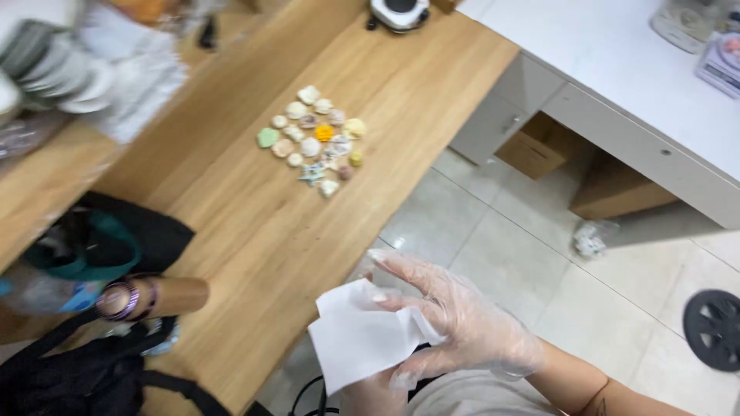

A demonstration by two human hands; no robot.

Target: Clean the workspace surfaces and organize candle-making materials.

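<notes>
My right hand (455,323), in a clear plastic glove, reaches in from the lower right and pinches a white paper tissue (358,339) over the table's near edge. A bit of my left hand (370,397) shows under the tissue at the bottom; its fingers are hidden. Farther off on the wooden table (254,231) lies a cluster of several small painted pieces (312,139) in white, green, yellow and pink, well apart from both hands.
A black bag (69,377), a wooden cylinder with purple bands (154,296) and a teal item (85,246) crowd the left. Blurred stacked dishes (54,69) sit upper left. A white counter (617,77), cardboard boxes (539,146), a crumpled bag (590,239) and a black wheel (713,327) are on the right.
</notes>
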